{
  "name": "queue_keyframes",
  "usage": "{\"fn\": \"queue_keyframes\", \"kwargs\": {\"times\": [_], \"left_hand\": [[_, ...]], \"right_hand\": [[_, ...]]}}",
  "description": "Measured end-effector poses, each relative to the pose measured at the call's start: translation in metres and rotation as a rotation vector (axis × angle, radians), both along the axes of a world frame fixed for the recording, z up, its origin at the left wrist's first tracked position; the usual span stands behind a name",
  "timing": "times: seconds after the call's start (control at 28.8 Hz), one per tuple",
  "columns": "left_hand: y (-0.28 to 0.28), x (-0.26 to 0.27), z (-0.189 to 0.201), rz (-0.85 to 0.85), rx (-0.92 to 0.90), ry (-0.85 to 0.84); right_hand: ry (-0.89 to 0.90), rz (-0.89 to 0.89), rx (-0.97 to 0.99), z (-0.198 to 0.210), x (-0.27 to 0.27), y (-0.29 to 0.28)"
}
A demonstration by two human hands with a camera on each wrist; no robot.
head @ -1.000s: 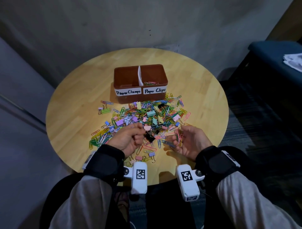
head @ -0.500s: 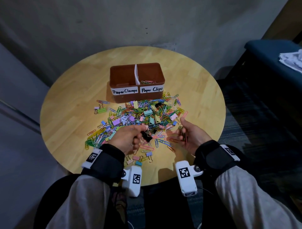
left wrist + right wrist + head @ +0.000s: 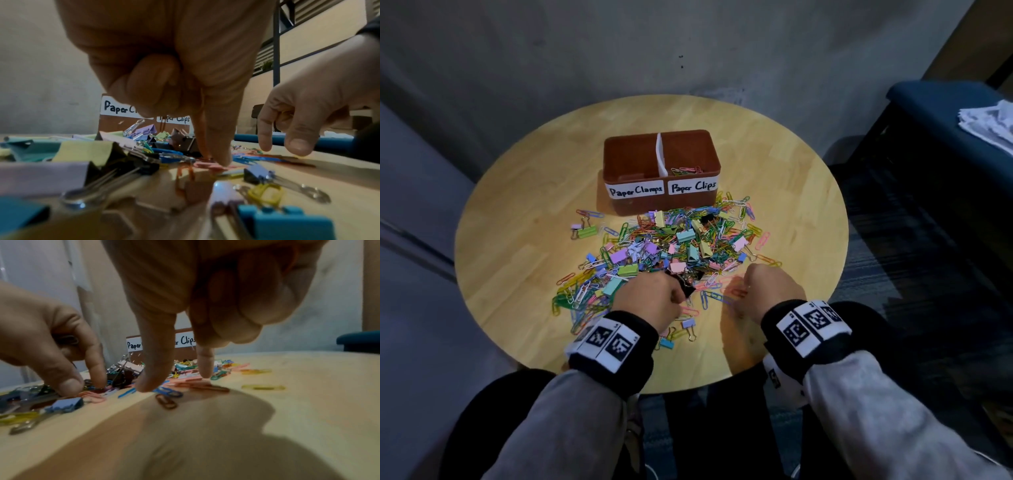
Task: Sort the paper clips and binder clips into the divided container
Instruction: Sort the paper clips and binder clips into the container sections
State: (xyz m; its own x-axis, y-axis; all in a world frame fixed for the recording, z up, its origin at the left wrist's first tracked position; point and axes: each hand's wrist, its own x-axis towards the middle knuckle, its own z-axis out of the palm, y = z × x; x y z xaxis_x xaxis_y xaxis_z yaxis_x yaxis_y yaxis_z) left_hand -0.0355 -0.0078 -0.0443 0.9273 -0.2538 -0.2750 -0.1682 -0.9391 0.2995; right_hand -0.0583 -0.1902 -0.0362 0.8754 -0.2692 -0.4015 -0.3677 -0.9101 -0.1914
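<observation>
Round wooden table [image 3: 517,219]: left hand [image 3: 650,298] grips binder clips, right hand [image 3: 774,284] pinches paper clips [image 3: 197,382].

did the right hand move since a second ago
Yes. The right hand turned palm-down onto the paper clips, at the pile's near edge before the container.

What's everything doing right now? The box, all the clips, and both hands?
Box, open on top, a few paper clips in its Paper Clips side.
Pile, mixed and loose on the table.
Left hand, curled round clips, forefinger on a pink clip.
Right hand, curled round orange clips, thumb and forefinger pointing down.
</observation>
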Motion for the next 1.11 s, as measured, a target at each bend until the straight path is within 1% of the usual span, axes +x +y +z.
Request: {"fn": "queue_keyframes", "kwargs": {"times": [0.1, 0.17, 0.35, 0.45, 0.49, 0.59, 0.63, 0.66, 0.73, 0.76, 0.8, 0.87, 0.94, 0.97, 1.01, 1.08, 1.11], "left_hand": [[-0.003, 0.001, 0.000, -0.027, 0.038, 0.015], [-0.004, 0.003, -0.003, -0.033, 0.036, 0.008], [-0.004, 0.004, -0.014, -0.062, 0.041, -0.023], [-0.002, 0.005, -0.017, -0.054, -0.006, -0.024], [-0.001, 0.004, -0.015, -0.033, -0.067, -0.022], [0.002, 0.005, -0.006, 0.093, -0.332, 0.043], [0.002, 0.007, -0.002, 0.129, -0.438, 0.108], [0.002, 0.010, 0.001, 0.200, -0.592, 0.212], [0.003, 0.016, 0.009, 0.452, -0.987, 0.425], [0.005, 0.019, 0.011, 0.547, -1.126, 0.486], [0.006, 0.021, 0.010, 0.589, -1.205, 0.516], [0.008, 0.021, 0.011, 0.615, -1.345, 0.557], [0.009, 0.021, 0.012, 0.632, -1.477, 0.585], [0.009, 0.021, 0.012, 0.646, -1.525, 0.597], [0.010, 0.022, 0.012, 0.664, -1.561, 0.614], [0.010, 0.021, 0.011, 0.695, -1.636, 0.664], [0.010, 0.021, 0.012, 0.707, -1.673, 0.692]], "right_hand": [[0.027, 0.045, -0.044, -0.006, 0.000, 0.005], [0.006, 0.041, -0.056, -0.010, 0.001, 0.007], [-0.033, 0.052, -0.028, -0.013, 0.001, 0.009], [-0.075, 0.040, -0.012, -0.012, -0.001, 0.006], [-0.079, 0.030, -0.002, -0.012, -0.001, 0.006], [-0.054, 0.016, 0.048, -0.013, -0.001, 0.007], [-0.046, 0.024, 0.052, -0.013, 0.000, 0.008], [-0.031, 0.054, 0.036, -0.013, 0.001, 0.010], [0.015, 0.119, -0.014, -0.013, 0.002, 0.014], [0.031, 0.140, -0.030, -0.012, 0.002, 0.016], [0.042, 0.155, -0.040, -0.011, 0.002, 0.017], [0.027, 0.141, -0.011, -0.011, 0.002, 0.016], [-0.018, 0.133, 0.078, -0.013, 0.003, 0.013], [-0.024, 0.090, 0.177, -0.014, 0.005, 0.012], [-0.061, -0.001, 0.331, -0.016, 0.008, 0.009], [-0.133, -0.348, 0.789, -0.012, 0.011, 0.008], [-0.142, -0.479, 0.947, -0.010, 0.012, 0.007]]}}
